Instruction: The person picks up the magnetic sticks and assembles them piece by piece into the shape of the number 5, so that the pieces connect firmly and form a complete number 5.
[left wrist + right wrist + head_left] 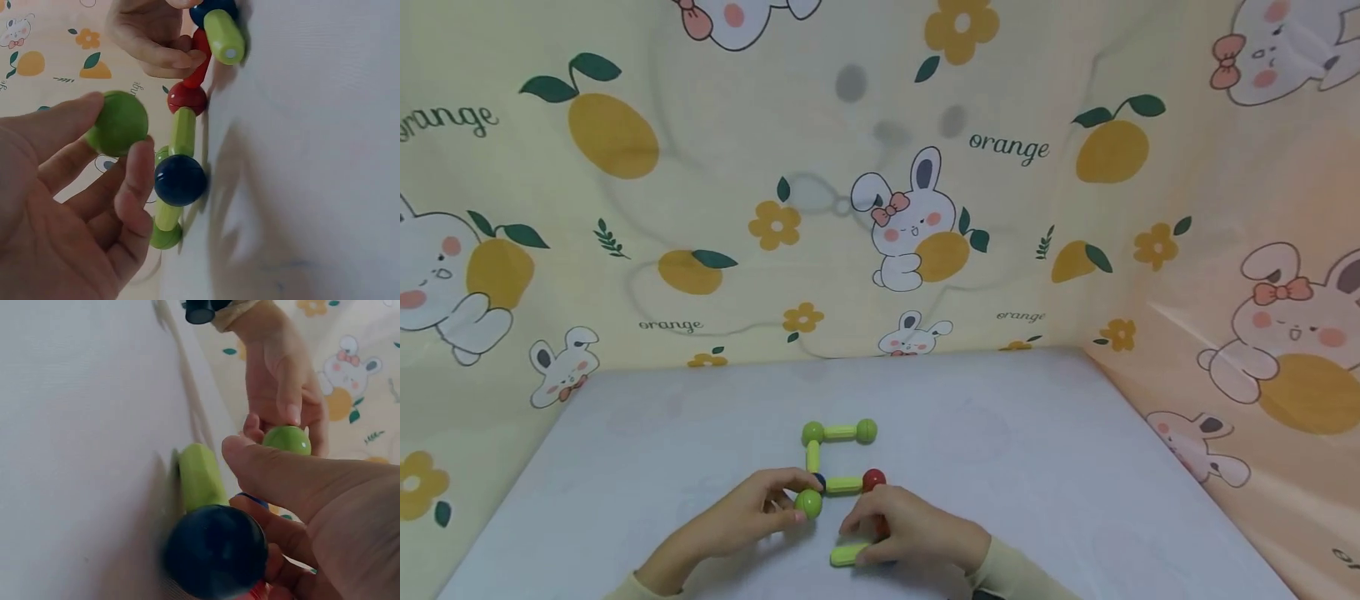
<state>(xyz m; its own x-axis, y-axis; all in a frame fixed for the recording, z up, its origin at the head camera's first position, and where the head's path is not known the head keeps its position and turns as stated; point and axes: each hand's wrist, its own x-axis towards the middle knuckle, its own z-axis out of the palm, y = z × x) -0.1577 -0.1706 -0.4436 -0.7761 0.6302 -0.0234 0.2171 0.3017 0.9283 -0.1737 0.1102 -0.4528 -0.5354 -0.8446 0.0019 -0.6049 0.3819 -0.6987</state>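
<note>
My left hand [741,512] pinches a green ball [119,123] between thumb and fingers, above the table. A blue ball [180,180] of a rod-and-ball figure sits close beyond it. My right hand [917,529] reaches over the figure's near right side, its fingers curled round a red rod [201,47]. A red ball [874,479] tops that rod's far end, and another blue ball [215,550] is at its near end. From there a yellow-green rod [847,556] points left with a free end. My right thumb lies over this rod, apart from it in the right wrist view.
Beyond my hands, the figure continues with a yellow-green rod [845,485] joining the red ball, an upright run, and a top rod [840,433] between two green balls [867,431]. The white tabletop [1037,467] meets patterned cloth walls [820,125] at back and sides.
</note>
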